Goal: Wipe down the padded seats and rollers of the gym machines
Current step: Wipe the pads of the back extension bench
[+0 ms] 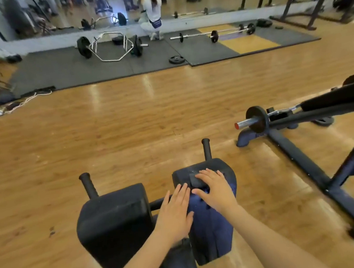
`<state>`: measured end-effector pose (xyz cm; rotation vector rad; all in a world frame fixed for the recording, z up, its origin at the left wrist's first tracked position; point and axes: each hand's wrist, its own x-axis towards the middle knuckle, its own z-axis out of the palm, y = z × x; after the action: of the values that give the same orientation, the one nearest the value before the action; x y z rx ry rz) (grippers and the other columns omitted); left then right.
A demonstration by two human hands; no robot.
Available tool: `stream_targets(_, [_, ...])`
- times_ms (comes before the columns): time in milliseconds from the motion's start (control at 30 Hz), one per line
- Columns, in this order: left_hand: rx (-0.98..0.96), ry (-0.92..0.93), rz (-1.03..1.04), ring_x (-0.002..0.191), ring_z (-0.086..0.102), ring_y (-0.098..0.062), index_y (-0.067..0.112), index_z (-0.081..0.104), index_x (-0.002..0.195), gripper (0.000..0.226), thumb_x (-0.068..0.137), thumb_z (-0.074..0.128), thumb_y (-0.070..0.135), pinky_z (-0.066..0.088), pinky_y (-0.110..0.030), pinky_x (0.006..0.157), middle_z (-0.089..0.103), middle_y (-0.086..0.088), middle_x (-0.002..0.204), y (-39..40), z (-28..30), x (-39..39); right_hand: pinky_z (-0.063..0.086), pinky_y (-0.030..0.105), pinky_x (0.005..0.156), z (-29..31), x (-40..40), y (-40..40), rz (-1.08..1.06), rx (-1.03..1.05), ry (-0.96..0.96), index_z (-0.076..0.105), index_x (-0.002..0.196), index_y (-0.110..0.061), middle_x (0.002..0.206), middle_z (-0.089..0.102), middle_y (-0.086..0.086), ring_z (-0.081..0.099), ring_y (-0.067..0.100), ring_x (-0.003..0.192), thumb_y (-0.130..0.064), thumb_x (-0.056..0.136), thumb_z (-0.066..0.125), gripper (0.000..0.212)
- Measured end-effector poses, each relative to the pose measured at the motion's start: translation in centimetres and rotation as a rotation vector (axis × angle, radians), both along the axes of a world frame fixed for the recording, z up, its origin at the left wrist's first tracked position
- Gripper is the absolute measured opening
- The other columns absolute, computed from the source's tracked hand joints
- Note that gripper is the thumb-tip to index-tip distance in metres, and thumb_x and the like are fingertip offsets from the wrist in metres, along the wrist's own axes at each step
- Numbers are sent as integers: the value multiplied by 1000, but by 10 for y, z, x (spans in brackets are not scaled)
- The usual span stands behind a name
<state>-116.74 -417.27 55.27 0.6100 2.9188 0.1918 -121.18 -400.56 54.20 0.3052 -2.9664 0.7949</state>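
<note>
Both hands down on the right pad [210, 214], the navy-covered cushion of a low two-pad gym machine.

Right hand [216, 190] spread near the far end of that pad, fingers straight and apart, pressing flat on a small dark cloth [195, 180] to keep it against the vinyl for a wiping stroke; not curled round it, only pushing down. Cloth partly hidden under the fingers, its far-left corner showing.

Left hand [174, 213] laid open along the pad's inner edge, fingers together and straight, holding nothing, probably bracing the pad against shifting under the stroke.

Left pad [115, 220], black, just beside the right pad across a narrow gap, untouched. Two black handle posts [206, 148] rising beyond the pads, one at each pad's far end.

Bench frame [297, 157] with a small weight plate [256, 119] on its bar standing to the right of the pad, well apart. Hex bar [109, 45] and barbell [213, 33] on dark mats far beyond the pad, against a mirrored wall.

Judged early in the wipe: cloth near the pad's far end, most of its length toward the person not yet passed over.
</note>
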Motion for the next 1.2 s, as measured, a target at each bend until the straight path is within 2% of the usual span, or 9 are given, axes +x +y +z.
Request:
stream_targets(133, [140,105,120,141,-17,-10,17,-5,150,67,99,32,38,-12,-29,114,-11,2,157,13,-26,7,17,33,110,-26,-1,2,-55,-45,252,66,113,-16,121,62,-2,51,18,122,-32,80,71,37])
stream_targets(200, [189,157,162,137,-21,-9,16,-7,148,68,99,35,37,-14,-27,110,-10,2,157,21,-39,11,22,36,108,-36,0,0,-77,-44,336,68,108,-14,116,65,-1,55,20,117,-27,78,73,33])
stream_targets(300, [197,192,187,138,-21,-10,15,-7,149,68,99,34,37,-13,-28,111,-9,0,158,24,-44,13,22,37,107,-39,-1,-2,-70,-48,383,69,107,-14,114,66,0,56,21,115,-28,82,68,29])
stream_targets(400, [62,243,161,144,-14,-17,13,-1,150,64,100,28,39,-11,-36,115,-7,-2,158,6,-37,11,25,40,106,-42,-2,1,-32,-12,436,69,106,-12,111,67,1,58,23,112,-32,83,58,32])
stream_targets(567, [-106,473,270,138,31,-29,3,40,140,63,88,31,39,22,-49,111,39,-13,147,-71,-40,21,31,43,104,-51,-11,7,14,46,552,68,105,-10,108,67,5,60,24,106,-38,88,43,41])
stream_targets(767, [-75,483,385,129,44,-29,2,50,132,60,87,35,38,19,-43,110,51,-16,136,-103,-65,28,27,37,102,-60,-17,9,28,67,649,68,105,-6,109,67,10,62,29,102,-35,89,43,41])
stream_targets(900, [-55,583,388,126,45,-27,3,53,129,58,84,37,36,23,-43,109,55,-14,133,-103,-72,26,30,37,101,-61,-17,9,31,62,687,67,105,-6,109,67,10,61,28,102,-33,89,44,38])
stream_targets(1067, [-60,608,386,125,47,-29,2,53,129,59,83,36,34,23,-44,108,55,-16,133,-104,-76,23,31,35,97,-57,-10,6,27,22,688,67,104,-8,111,67,8,61,27,104,-28,89,44,35])
stream_targets(1200, [-68,632,386,127,42,-29,1,51,130,59,83,36,33,23,-44,109,53,-17,134,-105,-79,23,47,46,89,-56,-9,-19,207,126,721,68,104,-5,114,66,11,60,33,109,-8,78,56,28])
